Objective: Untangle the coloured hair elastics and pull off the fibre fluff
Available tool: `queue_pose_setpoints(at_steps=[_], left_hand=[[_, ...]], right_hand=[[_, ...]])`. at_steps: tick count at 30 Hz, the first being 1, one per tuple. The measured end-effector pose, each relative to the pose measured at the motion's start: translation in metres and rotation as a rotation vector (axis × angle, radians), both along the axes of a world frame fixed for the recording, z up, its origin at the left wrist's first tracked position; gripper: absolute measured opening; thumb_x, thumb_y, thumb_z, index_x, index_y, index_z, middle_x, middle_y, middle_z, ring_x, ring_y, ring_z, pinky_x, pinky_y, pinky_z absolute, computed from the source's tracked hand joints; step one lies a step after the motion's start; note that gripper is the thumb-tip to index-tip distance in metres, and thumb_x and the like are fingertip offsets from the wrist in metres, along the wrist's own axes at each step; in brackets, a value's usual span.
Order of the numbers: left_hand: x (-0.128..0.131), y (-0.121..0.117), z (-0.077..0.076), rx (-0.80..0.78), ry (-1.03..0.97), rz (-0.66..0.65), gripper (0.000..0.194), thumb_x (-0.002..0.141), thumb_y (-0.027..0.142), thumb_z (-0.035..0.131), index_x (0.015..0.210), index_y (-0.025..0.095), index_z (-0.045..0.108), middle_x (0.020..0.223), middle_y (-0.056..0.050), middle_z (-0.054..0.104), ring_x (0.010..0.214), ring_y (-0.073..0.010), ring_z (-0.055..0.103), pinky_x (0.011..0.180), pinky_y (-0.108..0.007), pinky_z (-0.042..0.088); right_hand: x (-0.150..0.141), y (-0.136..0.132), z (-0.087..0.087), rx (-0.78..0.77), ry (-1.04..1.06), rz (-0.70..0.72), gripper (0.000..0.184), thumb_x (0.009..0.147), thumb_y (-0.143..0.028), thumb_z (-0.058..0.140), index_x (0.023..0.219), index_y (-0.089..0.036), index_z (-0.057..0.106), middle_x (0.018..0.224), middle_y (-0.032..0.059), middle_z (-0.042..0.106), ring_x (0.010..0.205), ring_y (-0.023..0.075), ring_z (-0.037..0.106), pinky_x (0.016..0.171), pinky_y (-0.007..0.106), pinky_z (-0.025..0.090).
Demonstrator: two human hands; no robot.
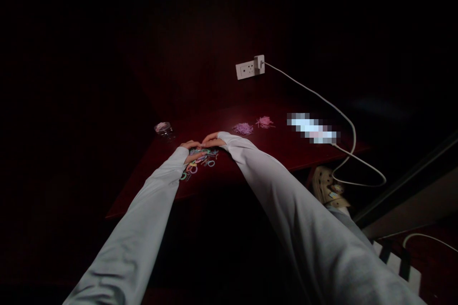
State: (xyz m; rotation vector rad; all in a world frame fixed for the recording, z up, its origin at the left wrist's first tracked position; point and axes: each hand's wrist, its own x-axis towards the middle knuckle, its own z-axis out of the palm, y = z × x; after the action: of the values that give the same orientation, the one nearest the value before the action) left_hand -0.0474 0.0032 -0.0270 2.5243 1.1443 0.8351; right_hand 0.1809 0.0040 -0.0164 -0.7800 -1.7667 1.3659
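A loose pile of small coloured rings (193, 168), probably hair ties, lies near the front edge of a dark red table (222, 186), mixed with thin strips. My left hand (190, 146) reaches over the pile from the left, its fingers stretched out and its thumb apart below them. From the right, my right hand (213, 140) curves over the far side of the pile, fingers extended; its fingertips meet or nearly meet those of the left. I see nothing gripped in either hand, though part of the pile under them is hidden.
Behind my right hand lie a purple heap of thin strips (243, 128) and a pink heap (265, 122). A clear jar (163, 128) with pale pink contents stands left. A glowing, blurred-out device (312, 127) is cabled to a wall socket (245, 70). A clog (325, 187) shows lower right.
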Motion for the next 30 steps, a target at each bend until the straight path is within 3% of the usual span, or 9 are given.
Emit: queue_pose_setpoints(at_steps=[13, 22, 30], left_hand=[[0.001, 0.0, 0.0, -0.01, -0.002, 0.004, 0.047, 0.083, 0.065, 0.07, 0.092, 0.02, 0.08, 0.085, -0.005, 0.071, 0.082, -0.0206, 0.067, 0.08, -0.032, 0.053], [-0.002, 0.003, 0.0, -0.023, 0.026, 0.005, 0.038, 0.082, 0.055, 0.073, 0.095, 0.019, 0.08, 0.089, -0.006, 0.071, 0.082, -0.0203, 0.066, 0.079, -0.03, 0.051], [0.0, 0.0, 0.002, -0.027, 0.013, 0.029, 0.046, 0.082, 0.061, 0.072, 0.096, 0.019, 0.082, 0.088, -0.006, 0.071, 0.081, -0.0201, 0.066, 0.078, -0.03, 0.052]], right_hand=[[0.004, 0.007, -0.003, -0.056, -0.068, 0.088, 0.03, 0.057, -0.03, 0.09, 0.073, -0.017, 0.07, 0.058, -0.0088, 0.059, 0.056, 0.006, 0.045, 0.056, 0.019, 0.031], [-0.002, 0.018, -0.012, 0.001, -0.182, -0.015, 0.027, 0.061, -0.035, 0.091, 0.069, -0.017, 0.071, 0.057, -0.0077, 0.058, 0.057, 0.0074, 0.047, 0.056, 0.02, 0.034], [0.007, 0.014, -0.007, 0.096, -0.259, -0.018, 0.022, 0.072, -0.037, 0.08, 0.087, -0.02, 0.082, 0.071, -0.004, 0.069, 0.07, 0.0104, 0.059, 0.069, 0.02, 0.044]])
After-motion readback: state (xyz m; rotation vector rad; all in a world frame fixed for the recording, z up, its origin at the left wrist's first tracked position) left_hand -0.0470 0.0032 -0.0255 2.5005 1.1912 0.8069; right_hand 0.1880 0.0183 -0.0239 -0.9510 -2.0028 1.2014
